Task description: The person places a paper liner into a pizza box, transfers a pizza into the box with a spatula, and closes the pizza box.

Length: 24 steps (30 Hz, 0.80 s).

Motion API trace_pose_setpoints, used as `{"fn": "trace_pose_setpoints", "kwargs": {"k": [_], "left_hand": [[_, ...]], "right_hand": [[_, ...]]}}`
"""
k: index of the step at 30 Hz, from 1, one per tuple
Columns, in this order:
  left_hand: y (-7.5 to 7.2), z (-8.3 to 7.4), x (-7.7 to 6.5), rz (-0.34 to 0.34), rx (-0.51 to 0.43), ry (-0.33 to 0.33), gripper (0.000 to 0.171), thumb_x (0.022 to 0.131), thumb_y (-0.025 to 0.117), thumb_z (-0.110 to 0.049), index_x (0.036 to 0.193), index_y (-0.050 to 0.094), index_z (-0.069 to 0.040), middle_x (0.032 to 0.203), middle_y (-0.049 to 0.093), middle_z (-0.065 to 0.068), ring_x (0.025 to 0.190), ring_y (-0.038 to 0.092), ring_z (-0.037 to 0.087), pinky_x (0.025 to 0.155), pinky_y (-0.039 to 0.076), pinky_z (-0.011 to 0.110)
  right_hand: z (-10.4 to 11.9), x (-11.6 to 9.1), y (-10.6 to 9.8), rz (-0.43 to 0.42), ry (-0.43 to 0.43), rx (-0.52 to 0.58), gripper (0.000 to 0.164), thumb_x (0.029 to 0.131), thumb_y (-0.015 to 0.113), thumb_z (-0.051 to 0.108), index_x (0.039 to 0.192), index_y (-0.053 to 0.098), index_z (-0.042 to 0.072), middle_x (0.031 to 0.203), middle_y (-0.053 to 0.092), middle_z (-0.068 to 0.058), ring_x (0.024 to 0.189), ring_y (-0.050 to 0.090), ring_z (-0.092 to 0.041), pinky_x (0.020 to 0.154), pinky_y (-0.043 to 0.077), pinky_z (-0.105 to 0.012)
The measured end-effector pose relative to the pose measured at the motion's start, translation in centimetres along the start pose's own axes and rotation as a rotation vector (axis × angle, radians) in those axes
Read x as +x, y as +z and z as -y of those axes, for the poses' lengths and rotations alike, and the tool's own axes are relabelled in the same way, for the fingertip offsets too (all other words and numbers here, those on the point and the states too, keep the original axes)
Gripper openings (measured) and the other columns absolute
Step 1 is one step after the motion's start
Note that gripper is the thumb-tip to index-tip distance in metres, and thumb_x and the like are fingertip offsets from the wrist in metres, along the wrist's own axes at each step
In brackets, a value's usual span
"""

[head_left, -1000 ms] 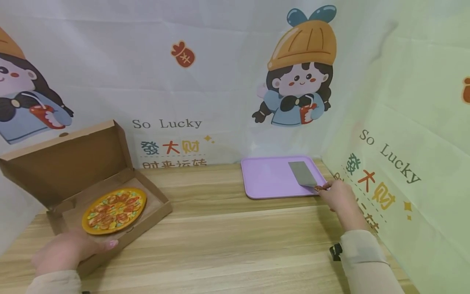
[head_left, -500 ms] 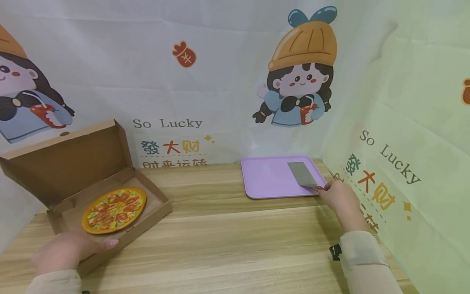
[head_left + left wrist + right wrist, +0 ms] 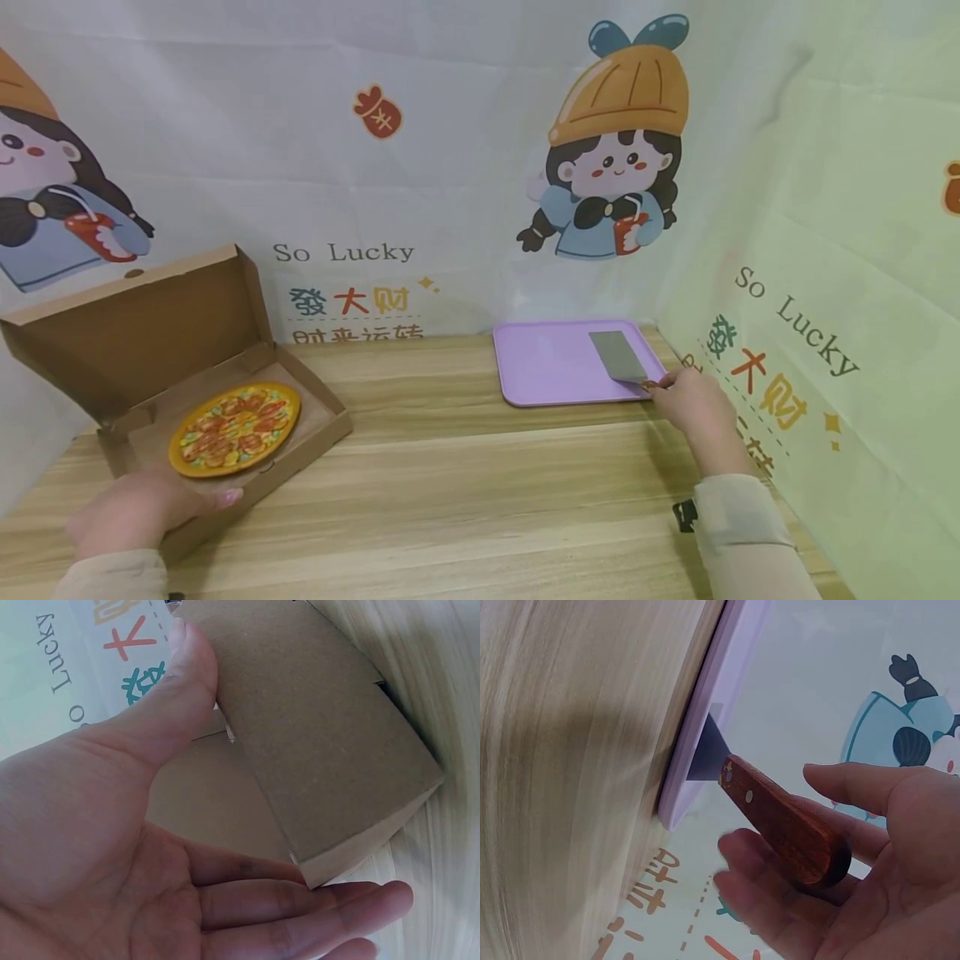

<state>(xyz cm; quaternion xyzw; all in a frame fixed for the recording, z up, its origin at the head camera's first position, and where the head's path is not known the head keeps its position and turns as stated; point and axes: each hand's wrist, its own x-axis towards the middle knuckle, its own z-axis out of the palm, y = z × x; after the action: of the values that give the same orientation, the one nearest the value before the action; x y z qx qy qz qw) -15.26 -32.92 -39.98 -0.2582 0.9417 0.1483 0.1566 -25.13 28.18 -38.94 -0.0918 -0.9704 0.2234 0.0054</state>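
Head: right hand (image 3: 693, 404) at spatula (image 3: 618, 356)

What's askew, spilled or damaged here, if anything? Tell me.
Nothing looks spilled or damaged. Mildly askew: the flat grey metal spatula points slantwise, its brown wooden handle reaching past the rim of the purple rectangular tray. The open brown cardboard box also sits at an angle to the tray.

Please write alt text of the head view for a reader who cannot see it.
A right hand is at a spatula that extends over a tray; a left hand is at an open box with a pizza. Behind the table is a cartoon-printed backdrop.
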Motion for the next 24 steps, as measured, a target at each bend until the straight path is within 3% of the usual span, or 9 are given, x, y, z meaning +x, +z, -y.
{"fn": "trace_pose_setpoints", "kwargs": {"k": [2,8,15,19,22,24], "left_hand": [[0.0,-0.2,-0.1,-0.001,-0.009,-0.037,0.138,0.076,0.078,-0.081,0.140,0.032,0.033,0.148,0.033,0.055,0.136,0.040,0.072,0.119,0.026,0.082],[-0.1,-0.4,-0.4,-0.008,0.017,-0.038,0.136,0.078,0.076,-0.081,0.140,0.033,0.033,0.147,0.036,0.055,0.135,0.043,0.072,0.116,0.029,0.080],[-0.1,-0.5,-0.6,-0.002,0.023,-0.044,0.136,0.079,0.074,-0.082,0.141,0.033,0.032,0.148,0.038,0.053,0.135,0.044,0.071,0.116,0.031,0.079],[-0.2,-0.6,-0.7,0.005,0.043,-0.052,0.137,0.079,0.072,-0.084,0.142,0.033,0.030,0.147,0.040,0.052,0.133,0.047,0.069,0.114,0.035,0.077],[-0.2,-0.5,-0.8,0.013,0.039,-0.051,0.134,0.079,0.072,-0.084,0.141,0.036,0.030,0.146,0.043,0.051,0.131,0.050,0.068,0.112,0.036,0.076],[-0.3,-0.2,-0.6,0.025,0.039,-0.006,0.135,0.079,0.072,-0.084,0.140,0.036,0.030,0.144,0.044,0.052,0.128,0.051,0.067,0.111,0.039,0.074]], "right_hand": [[0.2,-0.1,-0.1,0.000,0.004,-0.001,0.047,0.102,0.061,0.032,0.132,0.068,-0.003,0.127,0.070,-0.034,0.094,0.068,-0.039,0.073,0.056,-0.048],[1.0,-0.5,0.0,-0.013,0.005,0.031,0.054,0.103,0.055,0.030,0.142,0.060,-0.007,0.140,0.062,-0.038,0.107,0.069,-0.047,0.086,0.058,-0.058],[2.7,-1.2,0.6,-0.047,-0.046,0.055,0.053,0.104,0.051,0.027,0.146,0.059,-0.003,0.147,0.059,-0.035,0.107,0.067,-0.046,0.078,0.057,-0.050],[3.7,-1.5,0.9,-0.060,-0.087,0.045,0.051,0.105,0.050,0.026,0.147,0.059,-0.002,0.153,0.055,-0.033,0.125,0.062,-0.051,0.095,0.057,-0.058],[4.4,-1.7,1.1,-0.072,-0.129,0.037,0.050,0.105,0.050,0.025,0.145,0.061,-0.003,0.156,0.049,-0.036,0.143,0.050,-0.055,0.115,0.047,-0.066],[4.9,-1.9,1.2,-0.057,-0.136,0.054,0.050,0.106,0.050,0.025,0.146,0.060,-0.003,0.159,0.043,-0.038,0.147,0.044,-0.057,0.119,0.043,-0.067]]}}
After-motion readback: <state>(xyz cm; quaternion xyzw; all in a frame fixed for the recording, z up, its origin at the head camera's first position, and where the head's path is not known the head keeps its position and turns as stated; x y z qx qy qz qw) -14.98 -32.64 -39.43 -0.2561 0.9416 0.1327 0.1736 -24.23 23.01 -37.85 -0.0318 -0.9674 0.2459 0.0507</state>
